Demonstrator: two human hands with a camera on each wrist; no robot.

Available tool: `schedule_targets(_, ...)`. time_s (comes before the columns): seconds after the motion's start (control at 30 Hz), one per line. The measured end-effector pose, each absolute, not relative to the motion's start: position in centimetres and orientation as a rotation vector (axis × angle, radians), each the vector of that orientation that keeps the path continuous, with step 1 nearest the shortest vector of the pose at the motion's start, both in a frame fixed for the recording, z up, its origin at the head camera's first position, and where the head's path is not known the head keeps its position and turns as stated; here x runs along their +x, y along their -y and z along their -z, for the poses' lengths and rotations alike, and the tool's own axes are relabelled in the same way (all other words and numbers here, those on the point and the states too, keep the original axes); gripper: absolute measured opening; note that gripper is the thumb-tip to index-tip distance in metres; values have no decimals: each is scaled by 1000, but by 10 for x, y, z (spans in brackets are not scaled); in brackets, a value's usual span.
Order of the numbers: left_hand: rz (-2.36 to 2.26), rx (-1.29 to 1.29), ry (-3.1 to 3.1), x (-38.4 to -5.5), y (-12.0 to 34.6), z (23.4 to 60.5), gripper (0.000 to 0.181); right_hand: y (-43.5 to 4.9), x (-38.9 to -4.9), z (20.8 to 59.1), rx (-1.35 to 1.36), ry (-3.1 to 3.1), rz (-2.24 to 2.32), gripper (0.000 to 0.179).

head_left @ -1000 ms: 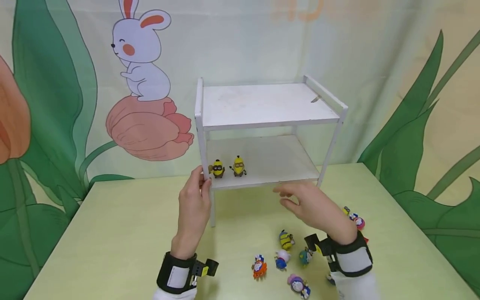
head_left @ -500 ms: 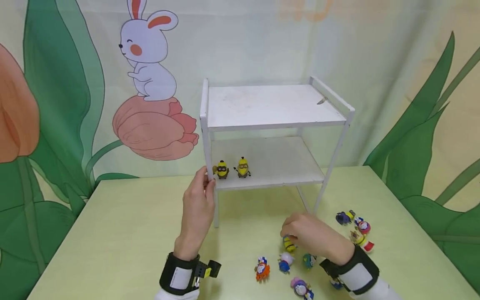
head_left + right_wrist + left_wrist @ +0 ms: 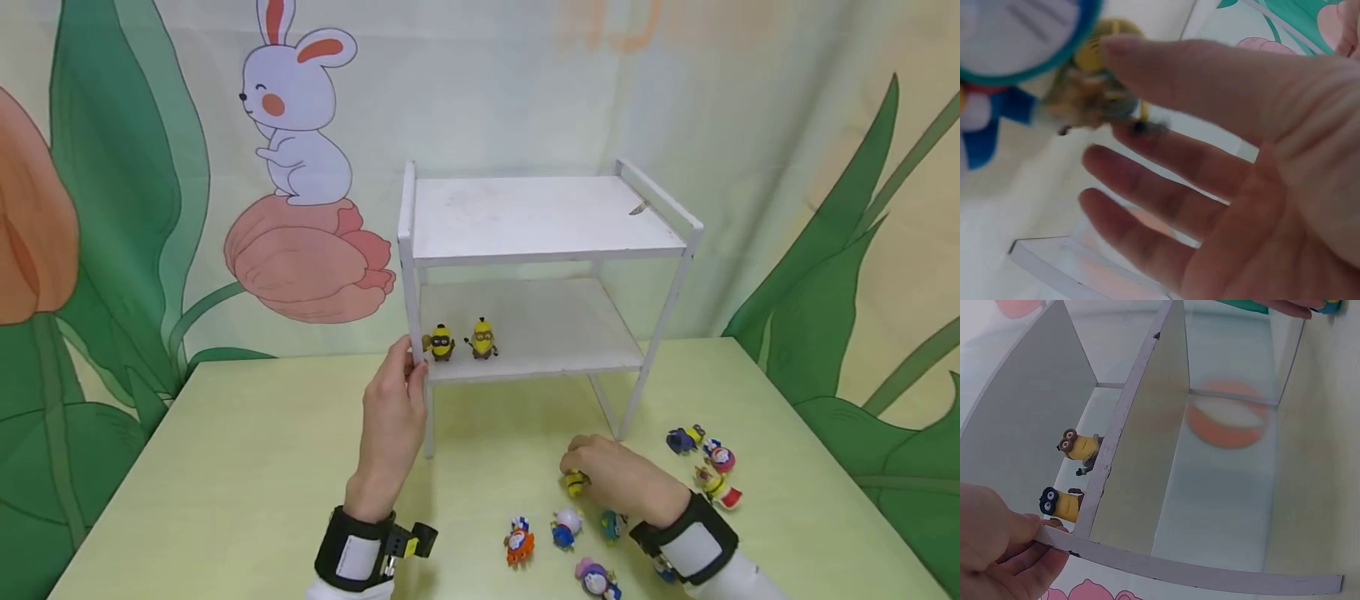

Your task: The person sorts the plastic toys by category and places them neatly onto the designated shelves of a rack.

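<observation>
Right hand [image 3: 622, 475] is reaching low in front of the shelf [image 3: 551, 321], thumb and index finger pinching a striped yellow toy [image 3: 576, 483]. Left hand [image 3: 393, 408] is gripping the shelf's left front post. Two small figures [image 3: 483, 343] are standing on the lower deck nearby. Teal toy [image 3: 612, 525], blue-and-white toy [image 3: 566, 531] and orange toy [image 3: 519, 546] are lying near the right hand. Yellow one is sitting between right thumb and index, low at the surface [image 3: 262, 458]; can't tell if touching.

Faint orange letter-like marks [image 3: 636, 42] on backdrop [image 3: 480, 100], cut by top edge; no text readable.
</observation>
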State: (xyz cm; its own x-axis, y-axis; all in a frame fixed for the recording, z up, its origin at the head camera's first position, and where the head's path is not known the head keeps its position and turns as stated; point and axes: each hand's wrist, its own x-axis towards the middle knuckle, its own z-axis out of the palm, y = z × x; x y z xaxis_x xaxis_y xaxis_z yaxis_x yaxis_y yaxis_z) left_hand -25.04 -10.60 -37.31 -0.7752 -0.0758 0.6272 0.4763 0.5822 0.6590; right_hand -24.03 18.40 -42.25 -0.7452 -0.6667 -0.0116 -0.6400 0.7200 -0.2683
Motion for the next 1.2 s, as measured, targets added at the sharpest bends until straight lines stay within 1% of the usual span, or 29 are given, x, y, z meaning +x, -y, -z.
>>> schedule_targets(0.3, 1155, -324, 2195, -249, 107, 374, 36, -185, -242, 430, -1022, -2815, 318, 26)
schedule_targets(0.6, 1164, -309, 2210, -249, 108, 374, 35, -184, -245, 426, -973, -2883, 302, 22)
schedule_targets(0.8, 1155, -328, 2206, -250, 106, 373, 34, -189, -243, 406, -1007, -2950, 413, 26)
schedule_targets(1.2, 1158, -320, 2212, -249, 105, 373, 35, -190, -238, 345, -1094, -2977, 854, 33)
